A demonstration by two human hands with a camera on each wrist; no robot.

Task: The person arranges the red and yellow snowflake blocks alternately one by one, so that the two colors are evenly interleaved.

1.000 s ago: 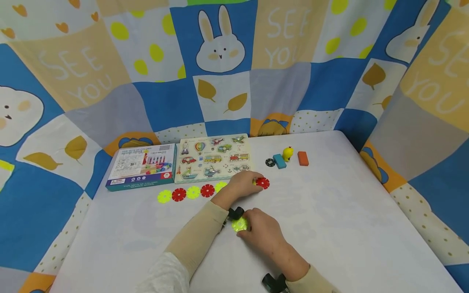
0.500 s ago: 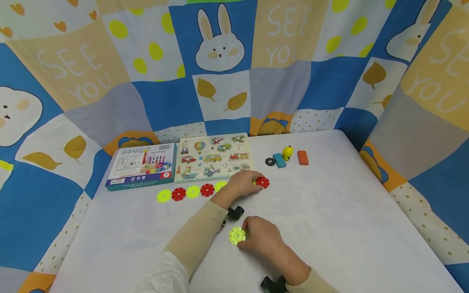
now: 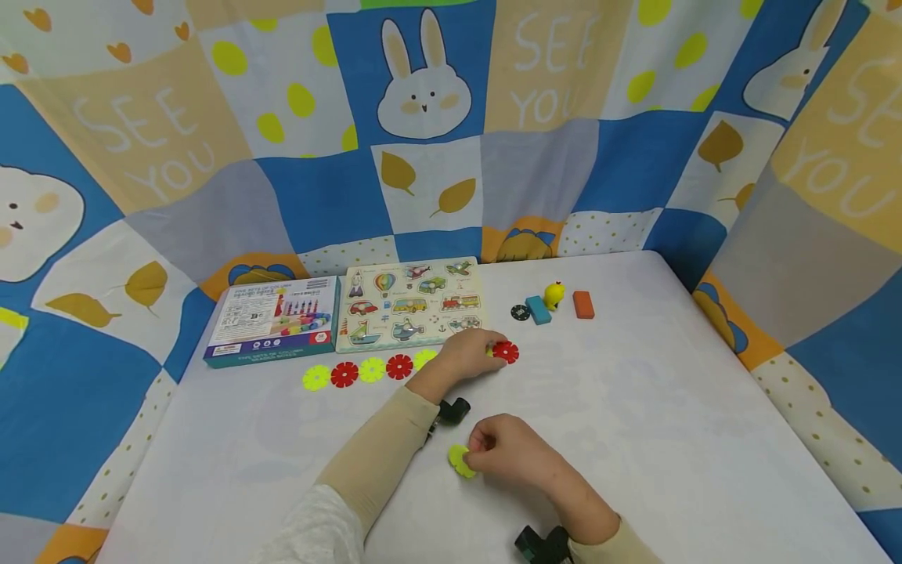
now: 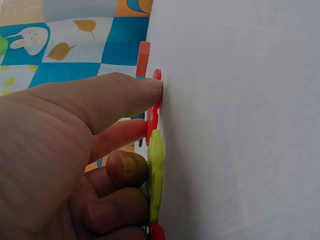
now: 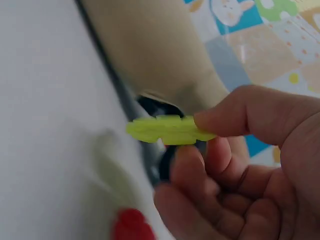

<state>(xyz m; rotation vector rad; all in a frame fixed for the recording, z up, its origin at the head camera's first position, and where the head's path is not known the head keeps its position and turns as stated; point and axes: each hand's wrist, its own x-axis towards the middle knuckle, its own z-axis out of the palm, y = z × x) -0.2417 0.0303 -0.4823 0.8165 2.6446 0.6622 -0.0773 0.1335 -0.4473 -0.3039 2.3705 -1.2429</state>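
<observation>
In the head view my left hand [image 3: 467,354] is at the right end of a row of flower-shaped plastic discs on the table. Its thumb and index finger hold a red flower disc [image 3: 506,352] by the edge. The other fingers rest against a yellow-green flower disc [image 4: 156,175] in the left wrist view. Nearer the front, my right hand [image 3: 517,454] pinches another yellow-green flower disc [image 5: 165,130] between thumb and fingertips, tilted above the table. To the left lie a yellow-green disc [image 3: 315,377] and a red disc [image 3: 344,374]; the left hand hides part of the row.
Behind the row are a boxed set [image 3: 271,321] and a vehicle puzzle board [image 3: 411,304]. Farther right stand a black round chip [image 3: 520,312], blue block [image 3: 538,309], yellow chick toy [image 3: 553,295] and orange block [image 3: 583,305]. Patterned cloth [image 3: 437,188] borders the table.
My right hand has drawn its yellow-green disc toward the front, away from the left wrist, then turned it to a tilt. The left hand stays on the red disc.
</observation>
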